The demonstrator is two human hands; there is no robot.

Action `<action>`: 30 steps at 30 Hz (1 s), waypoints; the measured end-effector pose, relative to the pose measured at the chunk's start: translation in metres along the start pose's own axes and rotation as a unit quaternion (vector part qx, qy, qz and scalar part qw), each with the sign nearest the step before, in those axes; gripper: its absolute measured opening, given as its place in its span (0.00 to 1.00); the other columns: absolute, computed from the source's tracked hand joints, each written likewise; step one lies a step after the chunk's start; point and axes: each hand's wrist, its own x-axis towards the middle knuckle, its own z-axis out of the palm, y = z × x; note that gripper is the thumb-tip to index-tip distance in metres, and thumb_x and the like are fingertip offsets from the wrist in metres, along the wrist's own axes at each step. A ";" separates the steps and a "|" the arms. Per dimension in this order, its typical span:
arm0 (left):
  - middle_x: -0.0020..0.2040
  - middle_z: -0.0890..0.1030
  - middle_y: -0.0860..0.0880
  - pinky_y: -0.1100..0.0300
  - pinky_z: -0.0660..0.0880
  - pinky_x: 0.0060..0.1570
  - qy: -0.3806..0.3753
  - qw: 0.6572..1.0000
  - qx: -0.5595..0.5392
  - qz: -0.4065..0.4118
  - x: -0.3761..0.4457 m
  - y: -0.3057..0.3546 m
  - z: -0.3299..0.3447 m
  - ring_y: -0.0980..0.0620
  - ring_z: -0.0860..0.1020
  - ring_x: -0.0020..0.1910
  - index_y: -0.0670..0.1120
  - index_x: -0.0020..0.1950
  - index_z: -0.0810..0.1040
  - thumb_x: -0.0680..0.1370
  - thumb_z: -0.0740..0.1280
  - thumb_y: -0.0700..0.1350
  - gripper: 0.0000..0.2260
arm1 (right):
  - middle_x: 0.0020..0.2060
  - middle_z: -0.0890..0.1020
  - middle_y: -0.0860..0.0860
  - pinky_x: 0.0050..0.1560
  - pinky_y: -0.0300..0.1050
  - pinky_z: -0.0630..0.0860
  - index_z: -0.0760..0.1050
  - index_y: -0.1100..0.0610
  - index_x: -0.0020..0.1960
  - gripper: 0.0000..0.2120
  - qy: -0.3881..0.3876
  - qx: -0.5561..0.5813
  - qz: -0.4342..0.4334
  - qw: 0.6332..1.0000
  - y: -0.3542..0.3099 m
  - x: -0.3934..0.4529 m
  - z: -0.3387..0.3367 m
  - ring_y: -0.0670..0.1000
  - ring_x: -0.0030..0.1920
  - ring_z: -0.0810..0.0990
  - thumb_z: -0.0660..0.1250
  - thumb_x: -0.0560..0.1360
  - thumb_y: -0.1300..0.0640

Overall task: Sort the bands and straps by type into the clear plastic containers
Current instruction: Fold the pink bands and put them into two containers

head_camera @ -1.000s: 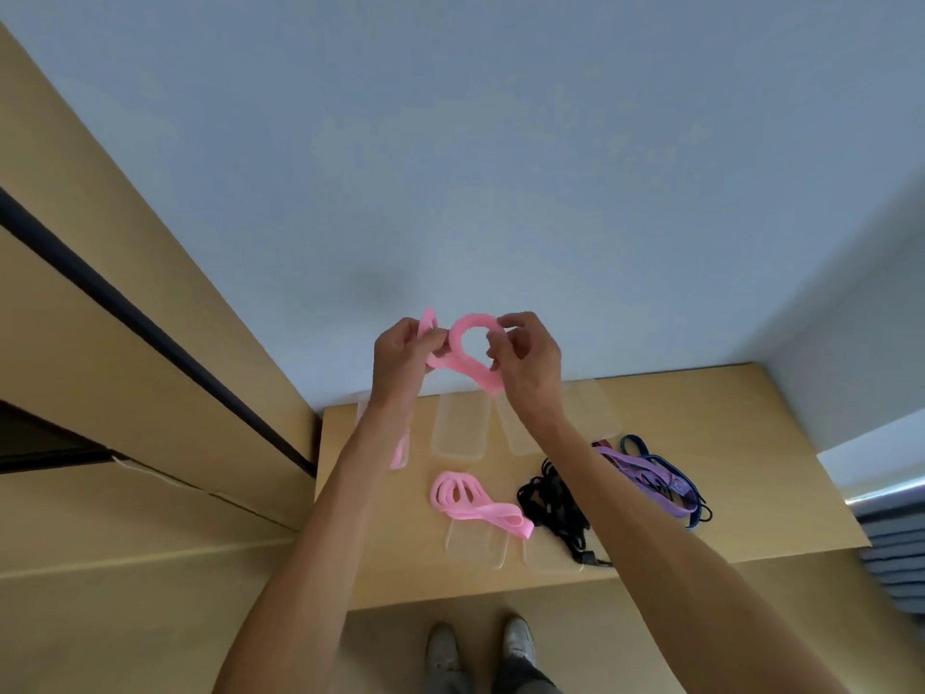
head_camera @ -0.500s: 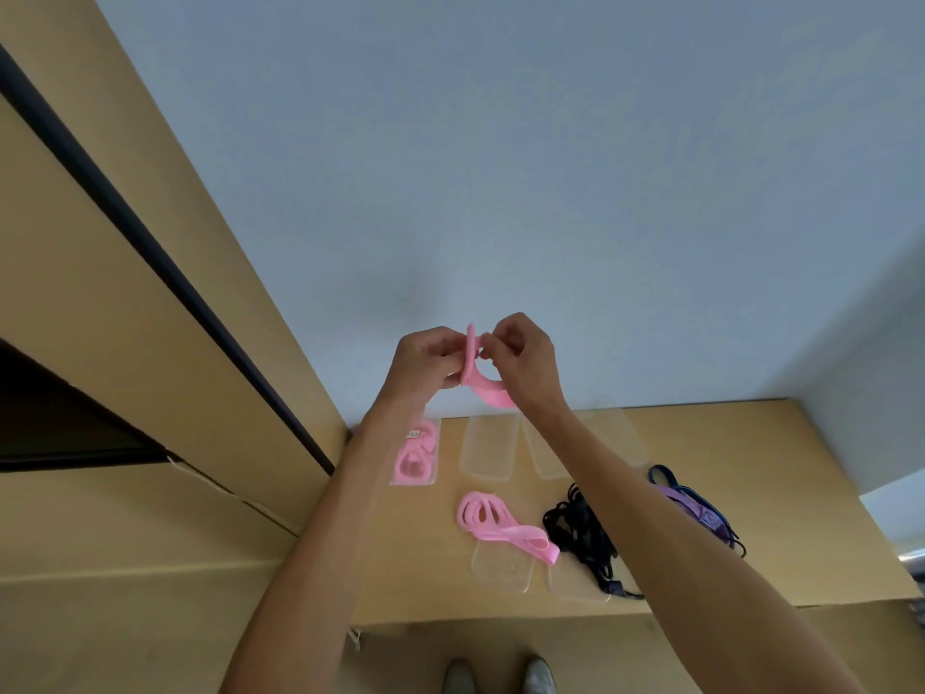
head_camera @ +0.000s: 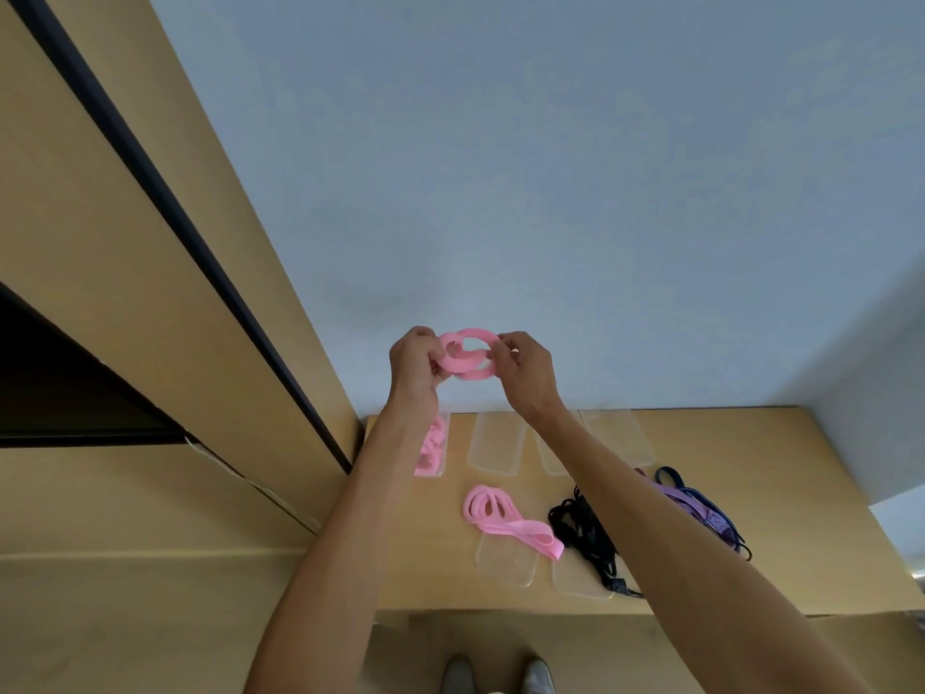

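Both hands up in front of the wall, well above the desk [head_camera: 781, 498]. Left hand [head_camera: 413, 365] and right hand [head_camera: 523, 370] each pinch one side of a pink band [head_camera: 465, 358], coiled into overlapping loops between them; fingers curled round it on both sides.

On desk below: clear container [head_camera: 443, 445] at far left w/ pink bands inside, partly hidden by left forearm. Next to it another clear container [head_camera: 495, 448], looks bare. Two more clear ones further right, partly behind right forearm. Nearer the front edge, loose pink bands [head_camera: 500, 515] lie across a clear piece [head_camera: 505, 563]. Just right of them a black strap tangle [head_camera: 585, 530], then purple/navy straps [head_camera: 701, 508] at the right side. Shoes [head_camera: 500, 676] visible on floor at bottom
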 end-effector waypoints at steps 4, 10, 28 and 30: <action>0.28 0.69 0.50 0.63 0.60 0.27 0.030 0.998 -0.060 0.019 0.004 0.019 -0.024 0.52 0.62 0.25 0.45 0.37 0.67 0.60 0.57 0.37 0.07 | 0.44 0.84 0.55 0.45 0.48 0.76 0.78 0.64 0.46 0.11 0.040 0.049 0.114 0.991 0.019 0.003 -0.015 0.52 0.44 0.81 0.59 0.80 0.60; 0.48 0.83 0.45 0.54 0.76 0.48 0.113 0.959 0.259 -0.002 0.018 -0.006 -0.052 0.46 0.80 0.46 0.42 0.54 0.78 0.76 0.62 0.37 0.10 | 0.46 0.85 0.57 0.43 0.45 0.78 0.83 0.59 0.45 0.12 0.015 0.286 0.147 0.947 -0.015 0.001 -0.022 0.51 0.42 0.81 0.63 0.69 0.57; 0.53 0.83 0.38 0.58 0.81 0.43 -0.073 0.996 0.041 0.014 -0.008 -0.040 -0.006 0.43 0.84 0.49 0.43 0.56 0.78 0.76 0.70 0.35 0.10 | 0.46 0.86 0.51 0.51 0.43 0.71 0.82 0.56 0.47 0.22 -0.070 0.168 0.106 0.978 0.000 -0.015 -0.009 0.48 0.50 0.84 0.56 0.79 0.41; 0.53 0.83 0.37 0.53 0.81 0.48 -0.079 0.996 -0.049 0.002 -0.006 -0.034 -0.010 0.42 0.83 0.49 0.42 0.58 0.77 0.76 0.70 0.34 0.12 | 0.45 0.87 0.52 0.52 0.44 0.72 0.82 0.54 0.48 0.24 -0.161 0.170 0.137 0.963 0.015 -0.024 -0.006 0.49 0.49 0.84 0.55 0.78 0.38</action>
